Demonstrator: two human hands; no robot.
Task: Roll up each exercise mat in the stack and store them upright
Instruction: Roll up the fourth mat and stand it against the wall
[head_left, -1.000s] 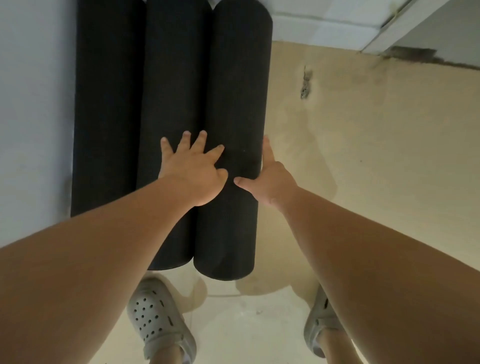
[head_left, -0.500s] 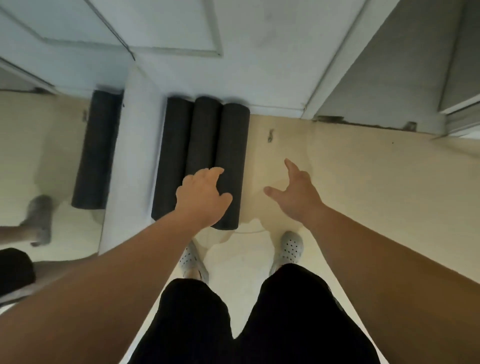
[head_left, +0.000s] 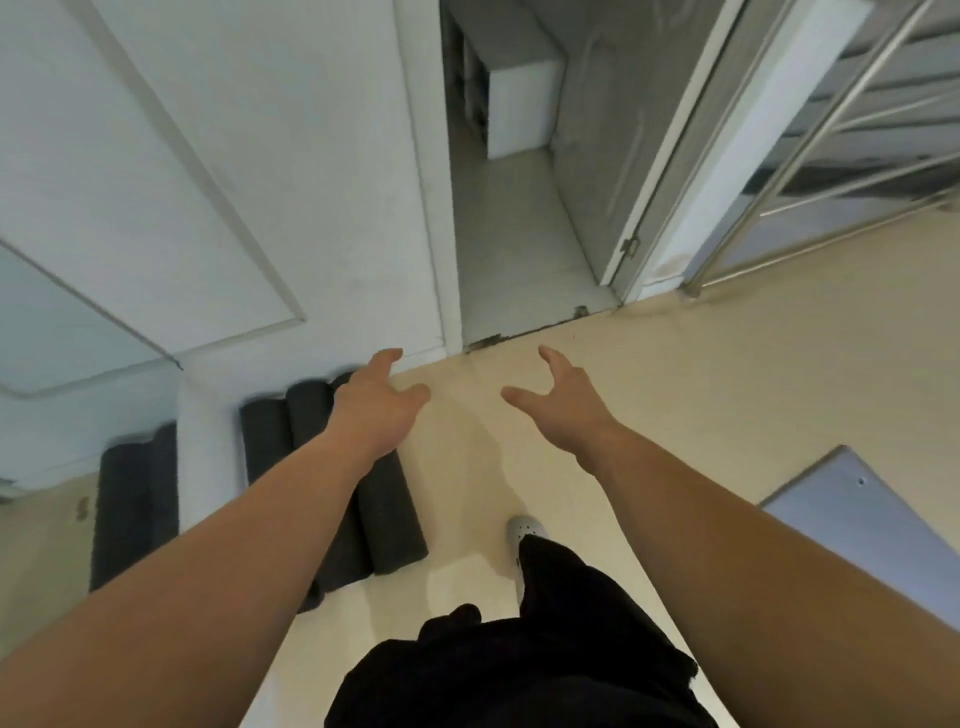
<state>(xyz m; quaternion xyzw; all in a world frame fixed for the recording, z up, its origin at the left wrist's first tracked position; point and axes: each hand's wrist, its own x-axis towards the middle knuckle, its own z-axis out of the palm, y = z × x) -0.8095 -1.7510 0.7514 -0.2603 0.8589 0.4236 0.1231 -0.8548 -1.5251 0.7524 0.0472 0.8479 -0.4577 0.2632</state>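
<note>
Three rolled dark grey exercise mats (head_left: 384, 525) stand upright side by side against the white wall at the lower left; my left forearm hides part of them. My left hand (head_left: 376, 402) hovers in front of their tops with loosely spread fingers, holding nothing. My right hand (head_left: 558, 397) is held out over the beige floor to the right, fingers relaxed and empty, well apart from the mats.
A mirror panel (head_left: 132, 499) at the far left reflects the rolled mats. A white door (head_left: 218, 171) is behind the mats, an open doorway (head_left: 519, 249) is ahead, and a metal rail (head_left: 779, 156) is at the right. A light blue flat mat (head_left: 872, 525) lies on the floor at the right.
Both hands have come off the rolled mats and now hang free in the air. My view has pulled back and turned right, so the mats have slid to the lower left.
</note>
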